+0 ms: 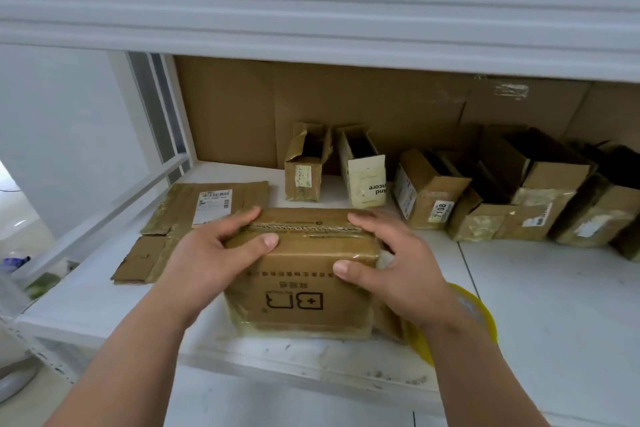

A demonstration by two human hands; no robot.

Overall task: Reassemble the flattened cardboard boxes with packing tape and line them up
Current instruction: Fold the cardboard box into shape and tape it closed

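A brown cardboard box with printed characters on its near face stands at the front of the white shelf. Clear tape runs along its closed top seam. My left hand grips the box's top left corner, thumb on the near face. My right hand grips its top right corner the same way. A yellow roll of packing tape lies just right of the box, partly hidden by my right forearm. A flattened box with a shipping label lies to the left.
Several assembled boxes with open tops stand in a row along the back: two narrow ones in the middle, and larger ones to the right. A cardboard sheet lines the back wall. Another shelf hangs overhead.
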